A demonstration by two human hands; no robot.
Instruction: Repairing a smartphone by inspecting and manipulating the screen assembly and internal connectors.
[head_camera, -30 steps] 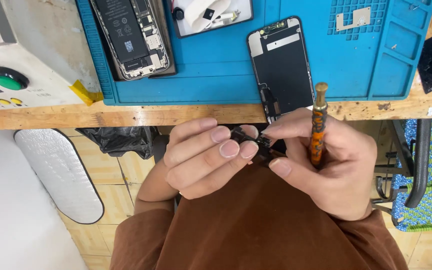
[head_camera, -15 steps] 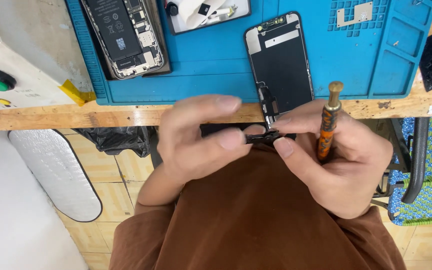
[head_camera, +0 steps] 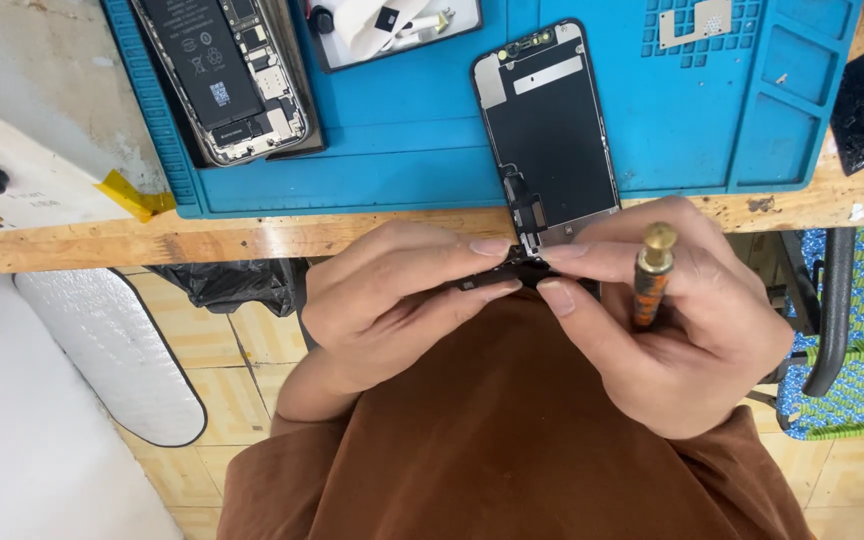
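A small black flex-cable part (head_camera: pixel 512 275) sits pinched between both hands just below the table edge (head_camera: pixel 252 240), its long axis running left to right. The left hand (head_camera: pixel 392 295) grips one end; the right hand (head_camera: pixel 667 320) grips the other while holding an orange-handled, brass-capped screwdriver (head_camera: pixel 650 275) upright. Just above, a glossy phone screen panel (head_camera: pixel 552 130) lies face-down on the blue rubber mat (head_camera: pixel 402 150), beside an opened phone body (head_camera: pixel 222 75).

My left hand (head_camera: pixel 392 300) and right hand (head_camera: pixel 672 320) meet below the bench edge (head_camera: pixel 252 238). Ahead, the phone screen panel (head_camera: pixel 552 130) overhangs that edge; the opened phone body (head_camera: pixel 222 75) blocks the far left. Bare blue mat (head_camera: pixel 392 150) lies between them.
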